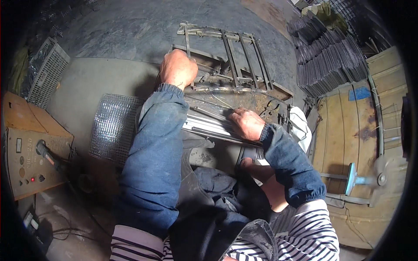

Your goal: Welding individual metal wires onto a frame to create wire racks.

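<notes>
Silver, slender metal strips [208, 125], likely stiff and slick, best held mid-length, lie centre-frame under the right hand [248, 124]; left hand [178, 68], upper centre, also curls, both grips hidden.

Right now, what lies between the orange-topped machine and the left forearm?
In the head view, shiny wire mesh lies between the machine and left forearm.

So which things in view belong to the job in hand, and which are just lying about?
Seemingly part of the job:
metal frame, with the left hand at its left end
loose metal strips, under the right hand
pliers, probably, beside the strips

Apparently just lying about:
stacked grey panels, right
wire mesh, left
pale grid, far left
</notes>
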{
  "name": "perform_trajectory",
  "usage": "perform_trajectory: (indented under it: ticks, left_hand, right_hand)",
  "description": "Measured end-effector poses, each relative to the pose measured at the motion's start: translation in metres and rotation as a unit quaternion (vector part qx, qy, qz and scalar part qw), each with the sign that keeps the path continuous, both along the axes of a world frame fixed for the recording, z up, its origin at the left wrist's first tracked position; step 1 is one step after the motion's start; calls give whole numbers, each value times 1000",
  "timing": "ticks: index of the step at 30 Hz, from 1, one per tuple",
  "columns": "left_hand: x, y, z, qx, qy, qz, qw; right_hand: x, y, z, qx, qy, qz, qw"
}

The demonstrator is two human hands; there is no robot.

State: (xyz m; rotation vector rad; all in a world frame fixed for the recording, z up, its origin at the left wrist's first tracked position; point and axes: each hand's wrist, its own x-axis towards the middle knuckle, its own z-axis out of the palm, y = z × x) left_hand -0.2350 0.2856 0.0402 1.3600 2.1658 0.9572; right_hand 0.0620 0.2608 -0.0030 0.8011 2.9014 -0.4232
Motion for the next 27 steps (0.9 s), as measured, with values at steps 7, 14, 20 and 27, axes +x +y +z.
perform_trajectory:
  ticks: [7,14,20,27]
  left_hand:
    - [-1,3,1,1,-2,0,1000]
    - [-2,2,-4,5,-7,-5,1000]
    - [-2,3,1,8,-12,1,1000]
    - [-5,0,0,-4,-14,2,1000]
  right_hand:
    - [-5,-9,-15,-52,24,-31,998]
    - [5,-7,-10,-28,16,-54,998]
    - [10,-6,20,-40,115,-35,992]
    - [-4,4,65,12,214,-15,977]
